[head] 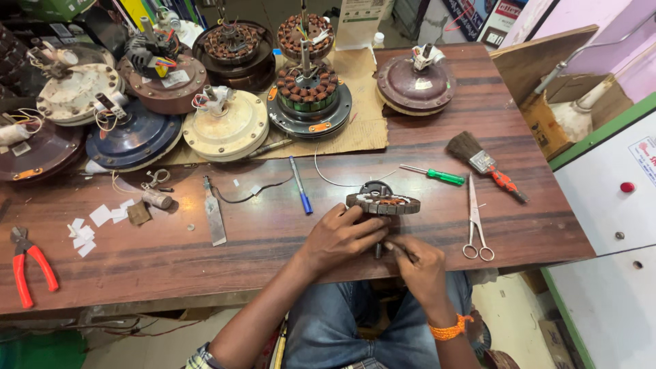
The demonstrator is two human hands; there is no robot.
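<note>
A round wound stator (383, 201) is gripped by the left hand (339, 236), fingers clenched around its near edge, right at the front of the worktop (205, 253). The right hand (422, 263) is tucked just under and right of that grip, closed on a thin tool (400, 250) whose tip is too small to make out. Scissors (475, 222) are laid just right of the grip, a green screwdriver (434, 175) and a brush (482, 162) a bit beyond it. A blue pen (300, 184) and a flat metal blade (213, 212) are left of the grip, red pliers (29, 265) way off left. Fan motors (225, 124) are stacked along the far side.
</note>
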